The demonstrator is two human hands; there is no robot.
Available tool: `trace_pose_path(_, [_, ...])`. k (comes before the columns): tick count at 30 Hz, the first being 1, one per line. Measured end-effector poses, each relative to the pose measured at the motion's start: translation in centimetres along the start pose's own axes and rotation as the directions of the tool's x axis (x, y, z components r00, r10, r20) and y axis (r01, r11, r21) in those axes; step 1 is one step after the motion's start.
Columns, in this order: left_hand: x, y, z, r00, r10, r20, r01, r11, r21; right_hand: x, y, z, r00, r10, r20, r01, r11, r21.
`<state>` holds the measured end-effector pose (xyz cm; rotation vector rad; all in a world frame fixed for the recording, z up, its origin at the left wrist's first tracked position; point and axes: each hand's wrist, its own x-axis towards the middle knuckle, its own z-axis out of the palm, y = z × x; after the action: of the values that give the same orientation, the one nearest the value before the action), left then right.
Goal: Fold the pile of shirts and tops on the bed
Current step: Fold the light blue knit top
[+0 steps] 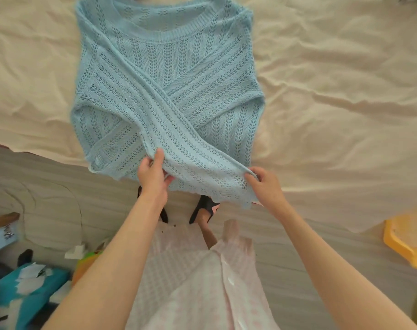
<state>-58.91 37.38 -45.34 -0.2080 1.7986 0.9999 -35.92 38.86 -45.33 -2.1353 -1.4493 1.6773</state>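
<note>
Head view, the only one. Spread flat on the bed (333,79), over a creased cream sheet: a pale blue open-knit sweater (164,75) with ribbed round neck at the far end and hem at the near end, long axis running straight away from the body. Both sleeves folded in and crossed over the chest, forming an X near the middle. Hem overhanging the near bed edge slightly, above black slippers (204,209) on the floor.

Left hand (154,177) at the near left part of the hem, thumb on top of the knit and fingers curled beneath, pinching the fabric. Right hand (264,181) at the near right part of the hem, fingers curled round the bunched edge, likewise gripping. Both hands level with each other, equally close to the garment, hem stretched between them and lifted just off the sheet.

Deciding relation: neckline lying directly ahead of the hands, along the garment's length. Likely next step, judged from this: carrying the hem forward toward the collar to halve the sweater, both hands moving together so the crossed sleeves stay trapped inside. Loose, stretchy knit likely to sag or skew if one side leads.

Elsewhere: a yellow plastic object (405,241) at the right edge, a teal box (29,289) at lower left.
</note>
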Motion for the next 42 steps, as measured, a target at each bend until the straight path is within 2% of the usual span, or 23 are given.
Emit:
trace_pose_path(4, [1.3,-1.3,-2.1,0.956,-0.293,-0.001,0.29,0.944,0.157,0.6,2.4,0.4,0.981,0.193,-0.017,-0.194,0.977,-0.086])
trace_pose_path(6, [1.8,-1.2,-3.1,0.936,-0.352,0.02,0.341,0.918,0.202,0.7,2.3,0.0,0.976,0.215,-0.043,-0.219,0.965,-0.142])
trace_pose_path(10, [2.8,1.5,-4.8,0.967,-0.254,0.021,0.242,0.939,0.245,1.3,-1.8,-0.6,0.994,0.07,-0.083,-0.089,0.963,-0.254])
trace_pose_path(15, [4.7,6.8,-7.3,0.99,-0.139,0.01,0.136,0.98,0.147,3.5,-10.5,1.6,0.994,-0.106,-0.008,0.098,0.947,-0.306])
trace_pose_path(20, [7.7,11.5,-9.2,0.992,-0.128,0.011,0.128,0.992,-0.022,6.6,-19.7,6.3,0.979,-0.173,0.11,0.198,0.942,-0.272])
trace_pose_path(23, [10.1,13.7,-9.7,0.981,-0.187,0.053,0.191,0.978,-0.078,8.9,-24.6,9.2,0.968,-0.21,0.136,0.24,0.932,-0.27])
trace_pose_path(28, [13.1,16.2,-7.9,0.937,-0.315,0.149,0.33,0.94,-0.09,15.1,-32.2,13.7,0.976,-0.197,0.097,0.214,0.953,-0.214])
trace_pose_path(31, [14.0,16.8,-6.8,0.906,-0.391,0.162,0.413,0.9,-0.14,18.6,-35.3,15.3,0.979,-0.19,0.077,0.202,0.957,-0.206])
trace_pose_path(34, [14.6,16.6,-7.0,0.88,-0.451,0.149,0.474,0.855,-0.209,20.5,-36.4,16.3,0.976,-0.119,0.185,0.167,0.947,-0.275])
trace_pose_path(36, [14.8,16.7,-7.2,0.869,-0.469,0.159,0.495,0.838,-0.23,20.7,-36.9,16.6,0.972,-0.043,0.23,0.121,0.935,-0.335])
trace_pose_path(38, [14.7,17.1,-7.0,0.871,-0.465,0.161,0.492,0.827,-0.273,20.7,-37.3,16.9,0.968,-0.008,0.252,0.088,0.947,-0.309])
trace_pose_path(42, [14.8,18.5,-7.2,0.9,-0.413,0.139,0.431,0.795,-0.426,20.7,-39.0,17.5,0.963,-0.068,0.261,0.128,0.968,-0.218])
